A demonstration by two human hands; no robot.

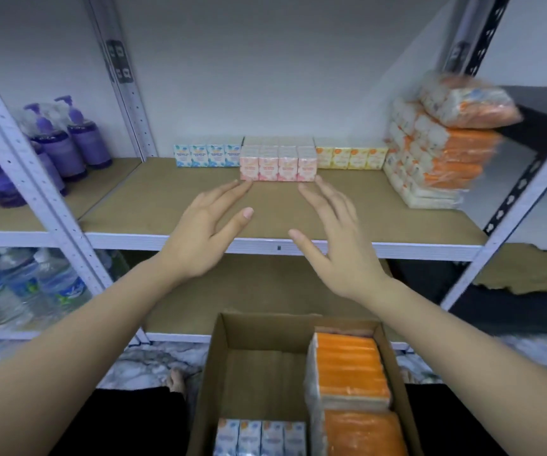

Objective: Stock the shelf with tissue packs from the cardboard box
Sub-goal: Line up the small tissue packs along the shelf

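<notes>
Both open and empty, left hand (206, 232) and right hand (338, 245), just short of the pink pack (278, 163). Nudge evenly with flat fingertips (4 faces flush), then back to the cardboard box (214, 373).

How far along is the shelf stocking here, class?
Done: blue packs, pink packs, yellow packs and an orange stack sit on the shelf. In hand: nothing; the open left hand and right hand hover by the pink packs. Left: orange packs and blue packs in the cardboard box.

No legible print on the tissue packs (278, 163), bottles (68, 139) or cardboard box (214, 366).
</notes>
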